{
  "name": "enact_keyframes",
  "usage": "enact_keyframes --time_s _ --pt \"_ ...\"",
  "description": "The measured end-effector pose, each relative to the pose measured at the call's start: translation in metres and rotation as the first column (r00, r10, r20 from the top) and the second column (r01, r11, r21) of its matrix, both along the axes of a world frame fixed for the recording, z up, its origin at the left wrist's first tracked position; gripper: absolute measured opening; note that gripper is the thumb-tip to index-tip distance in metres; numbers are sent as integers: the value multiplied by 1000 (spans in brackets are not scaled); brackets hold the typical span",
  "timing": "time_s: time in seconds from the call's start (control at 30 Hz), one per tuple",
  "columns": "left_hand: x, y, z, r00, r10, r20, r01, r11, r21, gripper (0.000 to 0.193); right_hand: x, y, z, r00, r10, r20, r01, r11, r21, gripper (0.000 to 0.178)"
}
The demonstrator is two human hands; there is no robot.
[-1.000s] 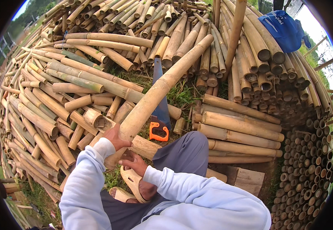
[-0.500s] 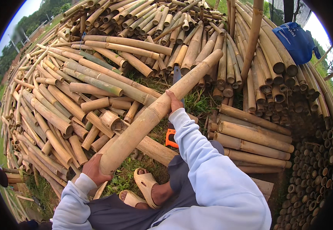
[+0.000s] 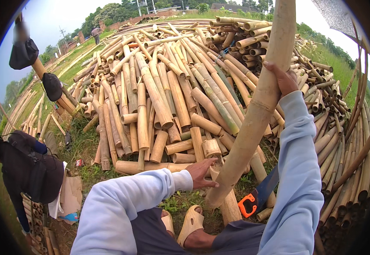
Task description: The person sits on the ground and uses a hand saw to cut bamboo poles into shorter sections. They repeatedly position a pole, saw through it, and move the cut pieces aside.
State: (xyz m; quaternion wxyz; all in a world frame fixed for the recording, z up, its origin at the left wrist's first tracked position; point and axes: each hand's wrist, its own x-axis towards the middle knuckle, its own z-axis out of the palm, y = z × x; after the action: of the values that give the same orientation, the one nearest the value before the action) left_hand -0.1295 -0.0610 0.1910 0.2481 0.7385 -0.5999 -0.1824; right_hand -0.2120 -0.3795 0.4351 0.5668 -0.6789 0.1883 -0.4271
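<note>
Right hand (image 3: 285,80): fingers wrap the upper part of a long bamboo pole (image 3: 259,110), thumb across its near face, closed only as far as the thick stem allows. Gripping this high probably keeps the pole from toppling, since it stands tilted, leaning right and running out of view at the top edge.

Left hand (image 3: 200,173): fingers spread, nothing grasped; index extended, thumb just beside the pole's lower end. Contact: cannot tell. The position would suit steadying that end.

The lower end overlaps a bamboo length (image 3: 229,208) on the grassy ground (image 3: 178,199); whether it rests there or hangs in front is unclear.

Saw (image 3: 266,189) lies right of the lower end, orange handle toward the person, presumably for easy reach. A short bamboo block (image 3: 211,148) sits beyond the left hand.

Farther out: bamboo pile (image 3: 153,95), many stems roughly parallel, perhaps so they bed together. Another person (image 3: 27,165) is at far left.
</note>
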Motion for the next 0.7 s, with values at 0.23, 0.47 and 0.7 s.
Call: enact_keyframes --time_s 0.23,0.47,0.7 --pt "79 10 152 841 180 -510 -460 734 -500 78 55 55 24 976 -126 -180 -38 710 -703 75" --pt "161 118 77 551 22 -834 -768 405 -496 72 79 192 -133 898 -3 -441 -398 427 -812 79" --pt "62 223 -91 175 251 -952 -923 378 -70 79 77 248 -257 663 121 -739 -747 173 -642 76"
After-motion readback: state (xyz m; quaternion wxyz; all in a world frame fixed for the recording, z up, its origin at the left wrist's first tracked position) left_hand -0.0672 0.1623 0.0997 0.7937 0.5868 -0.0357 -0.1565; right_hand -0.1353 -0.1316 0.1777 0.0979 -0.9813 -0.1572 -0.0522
